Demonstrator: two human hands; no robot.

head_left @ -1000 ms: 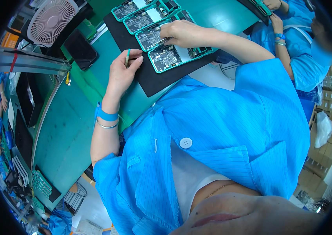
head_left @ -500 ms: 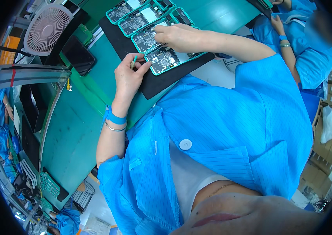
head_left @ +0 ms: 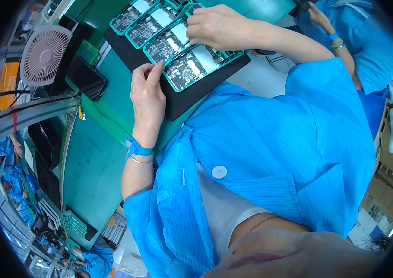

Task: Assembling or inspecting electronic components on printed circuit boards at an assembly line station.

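Several opened phone bodies [head_left: 187, 69] with green frames and exposed circuit boards lie in a slanting row on a black mat [head_left: 178, 105]. My left hand [head_left: 148, 95] is beside the left end of the nearest one, thumb and fingers drawn together near its frame. Whatever those fingers hold, if anything, is hidden. Over the two nearest phone bodies is my right hand [head_left: 219, 28], palm down, its fingers bent and pinched together near the boards. Its fingertips hide any small thing between them.
A green worktop [head_left: 94, 167] stretches to the left. On it lies a dark-screened flat device [head_left: 86, 78], near a pale fan [head_left: 46, 55]. A metal rail [head_left: 34, 118] crosses at left. Another person's hand [head_left: 319, 17] is at the upper right, with cardboard boxes [head_left: 384, 185] beyond.
My left hand has turned, and the small green piece seen in its fingers no longer shows. My right hand has shifted slightly up in the picture. The whole view has swung a little.
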